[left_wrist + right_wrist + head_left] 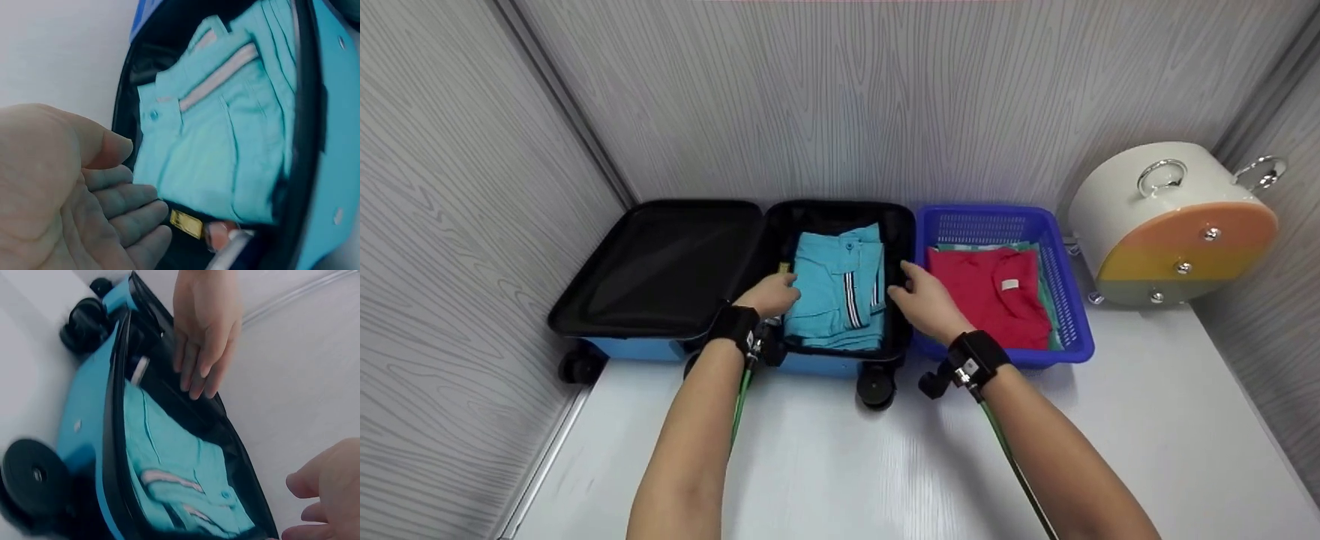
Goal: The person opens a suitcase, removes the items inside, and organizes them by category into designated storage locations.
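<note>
On the white tabletop (840, 457), turquoise pants (821, 285) lie folded, presumably to fit the suitcase (817, 366). The left hand (771, 295) and right hand (928, 301) flank them, grasping nothing.

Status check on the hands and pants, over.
Left hand empty, beside the pants. Right hand empty, at the right edge of the suitcase. Pants folded inside, nothing visible on top.

Suitcase (819, 365) on tbl (825, 465): lid half (660, 270) L, base half (840, 213) R w/ folded clothes (825, 281) in it. Basket (1071, 292) just R of base half, shirt (986, 304) inside; drum (1174, 229) R of basket, wall (840, 105) behind.
</note>
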Motion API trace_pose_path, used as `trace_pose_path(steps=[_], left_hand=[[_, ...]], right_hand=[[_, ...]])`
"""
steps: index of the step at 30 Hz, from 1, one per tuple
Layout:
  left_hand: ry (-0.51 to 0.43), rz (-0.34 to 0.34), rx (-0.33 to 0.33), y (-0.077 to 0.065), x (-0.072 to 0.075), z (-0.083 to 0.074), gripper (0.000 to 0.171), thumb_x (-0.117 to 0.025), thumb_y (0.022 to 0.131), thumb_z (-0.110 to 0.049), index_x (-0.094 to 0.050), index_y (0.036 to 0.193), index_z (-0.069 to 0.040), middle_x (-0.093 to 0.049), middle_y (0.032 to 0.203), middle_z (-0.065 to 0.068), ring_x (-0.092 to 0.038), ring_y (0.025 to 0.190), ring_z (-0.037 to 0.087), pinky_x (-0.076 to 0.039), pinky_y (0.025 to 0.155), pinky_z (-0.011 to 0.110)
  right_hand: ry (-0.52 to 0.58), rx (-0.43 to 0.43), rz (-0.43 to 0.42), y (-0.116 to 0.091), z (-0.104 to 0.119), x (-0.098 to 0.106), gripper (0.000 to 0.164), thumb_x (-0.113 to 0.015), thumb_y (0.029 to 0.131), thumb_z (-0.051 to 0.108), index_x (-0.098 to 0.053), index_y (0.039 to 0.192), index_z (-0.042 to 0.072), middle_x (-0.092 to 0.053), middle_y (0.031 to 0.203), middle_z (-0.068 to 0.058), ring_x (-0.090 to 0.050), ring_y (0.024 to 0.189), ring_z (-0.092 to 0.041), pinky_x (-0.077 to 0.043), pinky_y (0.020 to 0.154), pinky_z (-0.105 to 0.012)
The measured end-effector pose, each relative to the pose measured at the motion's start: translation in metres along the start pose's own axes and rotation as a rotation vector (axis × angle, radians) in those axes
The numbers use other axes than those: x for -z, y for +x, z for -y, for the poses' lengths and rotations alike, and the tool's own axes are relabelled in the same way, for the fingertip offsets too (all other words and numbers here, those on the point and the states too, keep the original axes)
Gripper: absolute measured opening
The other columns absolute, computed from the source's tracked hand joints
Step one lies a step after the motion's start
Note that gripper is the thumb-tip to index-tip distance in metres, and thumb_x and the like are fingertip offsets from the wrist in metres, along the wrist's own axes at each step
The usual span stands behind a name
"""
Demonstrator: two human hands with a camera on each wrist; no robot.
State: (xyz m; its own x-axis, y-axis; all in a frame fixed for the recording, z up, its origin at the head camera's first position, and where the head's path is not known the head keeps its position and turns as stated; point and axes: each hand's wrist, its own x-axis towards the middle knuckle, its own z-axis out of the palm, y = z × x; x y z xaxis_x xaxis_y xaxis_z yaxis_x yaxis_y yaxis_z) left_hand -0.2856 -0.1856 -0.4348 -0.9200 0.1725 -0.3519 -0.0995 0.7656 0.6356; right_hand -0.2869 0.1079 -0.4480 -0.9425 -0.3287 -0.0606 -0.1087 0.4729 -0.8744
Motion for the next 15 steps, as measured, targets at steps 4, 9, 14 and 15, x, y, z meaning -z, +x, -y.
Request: trace_pose_path(steps=[4, 9, 14, 15], left_hand=[[-0.075, -0.01, 0.108, 0.002, -0.004, 0.013, 0.059, -0.035, 0.109, -0.021, -0.019, 0.161, 0.003, -0.024, 0.164, 0.024, -0.051, 0.117, 0.034, -0.04, 0.106, 0.045], [-0.094, -0.013, 0.19, 0.007, -0.012, 0.021, 0.063, -0.038, 0.109, -0.024, -0.016, 0.162, 0.002, -0.017, 0.168, 0.02, -0.027, 0.15, 0.036, -0.03, 0.118, 0.049], [-0.081, -0.034, 0.204, 0.011, -0.022, 0.019, 0.057, -0.039, 0.108, -0.023, -0.03, 0.157, 0.003, -0.042, 0.15, 0.022, -0.055, 0.115, 0.03, -0.043, 0.101, 0.042], [-0.08, -0.042, 0.201, 0.011, -0.024, 0.019, 0.053, -0.039, 0.108, -0.022, -0.036, 0.153, 0.004, -0.052, 0.134, 0.021, -0.057, 0.096, 0.027, -0.044, 0.092, 0.041]], right_hand=[[0.066, -0.076, 0.053, 0.006, 0.003, -0.018, 0.078, -0.054, 0.106, 0.039, -0.016, 0.163, 0.002, -0.02, 0.167, -0.018, -0.025, 0.152, -0.032, -0.03, 0.119, -0.046], [0.197, -0.222, 0.078, 0.015, 0.001, -0.035, 0.087, -0.055, 0.105, 0.045, -0.008, 0.164, 0.003, -0.013, 0.169, -0.018, -0.017, 0.154, -0.033, -0.023, 0.122, -0.047], [0.302, -0.313, 0.096, 0.018, -0.002, -0.047, 0.091, -0.056, 0.104, 0.045, -0.002, 0.164, 0.003, -0.008, 0.17, -0.017, -0.02, 0.152, -0.037, -0.023, 0.121, -0.05], [0.315, -0.33, 0.104, 0.019, -0.002, -0.05, 0.092, -0.057, 0.104, 0.045, -0.001, 0.164, 0.003, -0.008, 0.17, -0.017, -0.02, 0.153, -0.037, -0.022, 0.122, -0.05]])
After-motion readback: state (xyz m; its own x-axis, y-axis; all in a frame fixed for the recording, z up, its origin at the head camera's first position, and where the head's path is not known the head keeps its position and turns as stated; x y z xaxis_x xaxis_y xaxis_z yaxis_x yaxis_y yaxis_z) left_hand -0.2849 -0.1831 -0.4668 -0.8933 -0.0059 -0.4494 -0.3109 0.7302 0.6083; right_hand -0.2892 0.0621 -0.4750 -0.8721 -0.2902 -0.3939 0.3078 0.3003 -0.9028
